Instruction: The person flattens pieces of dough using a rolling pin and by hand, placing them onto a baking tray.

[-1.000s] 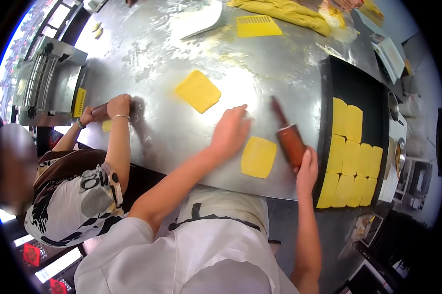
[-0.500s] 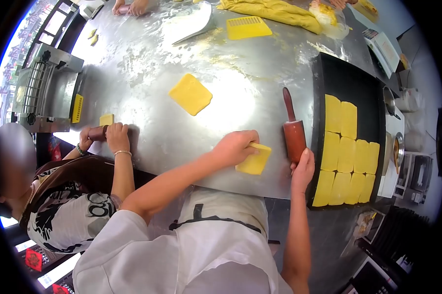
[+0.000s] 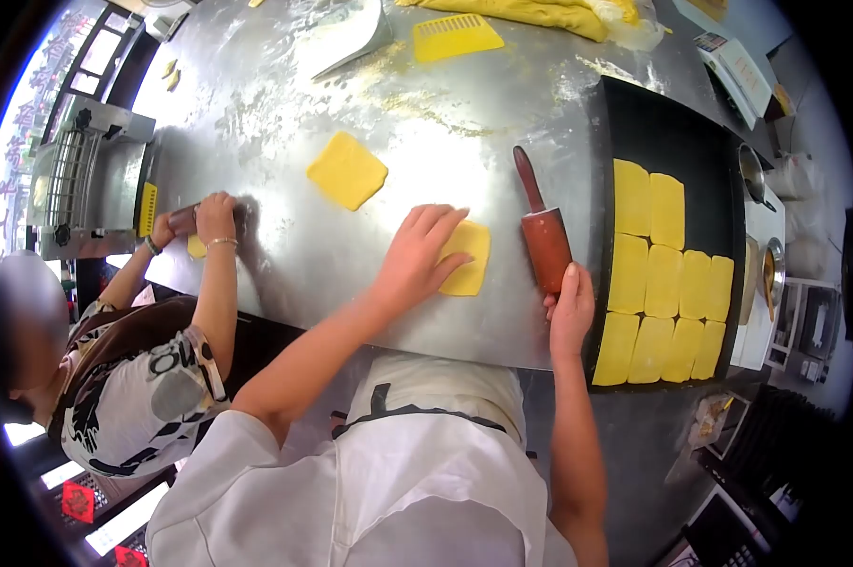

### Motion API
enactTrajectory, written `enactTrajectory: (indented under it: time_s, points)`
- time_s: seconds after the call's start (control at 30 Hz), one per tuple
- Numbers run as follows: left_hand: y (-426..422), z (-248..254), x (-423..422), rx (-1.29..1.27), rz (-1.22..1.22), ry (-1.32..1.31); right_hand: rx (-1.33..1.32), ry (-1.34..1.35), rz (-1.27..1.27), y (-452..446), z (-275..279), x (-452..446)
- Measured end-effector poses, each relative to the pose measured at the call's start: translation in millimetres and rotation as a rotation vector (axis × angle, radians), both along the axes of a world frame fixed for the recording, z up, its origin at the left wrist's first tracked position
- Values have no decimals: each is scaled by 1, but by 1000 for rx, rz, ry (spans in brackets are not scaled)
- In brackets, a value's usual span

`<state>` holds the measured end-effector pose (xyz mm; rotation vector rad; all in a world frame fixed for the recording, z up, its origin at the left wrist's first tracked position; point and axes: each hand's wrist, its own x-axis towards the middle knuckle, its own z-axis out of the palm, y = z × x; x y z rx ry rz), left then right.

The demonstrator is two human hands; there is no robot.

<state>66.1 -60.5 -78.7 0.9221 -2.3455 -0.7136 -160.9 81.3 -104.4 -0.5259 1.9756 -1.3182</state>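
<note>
Head view: near the centre of the frame, the left hand (image 3: 419,255) is over a yellow dough square (image 3: 471,257) on the metal counter (image 3: 426,333), its fingers stretched forward and the thumb held apart from them. The thumb and fingertips overlap the square's left part; whether they press on it cannot be told. Right of centre, the right hand (image 3: 570,312) is closed around the near end of a red-brown rolling pin (image 3: 546,248), whose far handle points toward the top of the frame. The pin lies between the dough square and a black tray (image 3: 715,208) at the right of the frame. In the tray, ten flat yellow pieces (image 3: 663,281) are set close together in three rows, filling its lower part.

Another dough piece (image 3: 348,172) lies left of the upper centre, well apart from both hands. At the upper centre are a yellow toothed scraper (image 3: 457,38) and, at the top edge, a long yellow dough mass (image 3: 530,13). At the left of the frame, a co-worker's two hands (image 3: 216,217) grip a second rolling pin (image 3: 182,221), beside a metal roller machine (image 3: 91,180).
</note>
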Motion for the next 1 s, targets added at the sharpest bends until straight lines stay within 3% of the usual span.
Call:
enactTrajectory:
  time_s: [0.07, 0.13, 0.23, 0.27, 0.37, 0.47, 0.57, 0.6, 0.63, 0.67, 0.77, 0.83, 0.87, 0.9, 0.97, 1.0]
  points:
    - [-17, -13, -20, 23, -55, 44, 20, -67, 46, -2, 0, -4]
    - [-20, -26, -20, 140, -95, -91, 45, -170, 115, 0, 0, -14]
    - [-22, -32, -22, 234, -130, -192, -17, 320, 288, 0, 1, -12]
    - [-21, -30, -19, 252, -122, -209, 113, 300, 331, 2, 9, -15]
    - [-11, -14, -29, 64, -55, -68, 309, 389, 456, -5, 41, -16]
    - [12, -9, -49, -148, 67, -258, 371, 416, 461, -9, 37, -16]
    - [34, -39, -50, -51, 51, -381, 214, 591, 400, -7, 10, -10]
    - [33, -40, -49, -45, 36, -391, 273, 603, 364, -11, 8, -9]
    - [41, -39, -46, -31, 32, -379, 331, 610, 354, -13, 8, -8]
    - [37, -40, -45, -46, 27, -361, 174, 641, 309, -16, -4, -8]
    - [30, -40, -33, 63, 92, -162, 90, 628, 348, -34, -2, -16]
    - [28, -30, -6, 155, 258, 58, 184, 547, 464, -35, 15, -18]
    - [21, -14, 13, 95, 342, 117, 290, 632, 617, -37, 32, -17]
    - [13, 1, 34, 34, 428, 169, 81, 846, 771, -29, 28, -18]
    - [10, -5, 67, -41, 399, -92, -189, 879, 1040, -36, 45, -2]
    - [10, -13, 72, -70, 378, -220, -161, 887, 1048, -44, 37, 3]
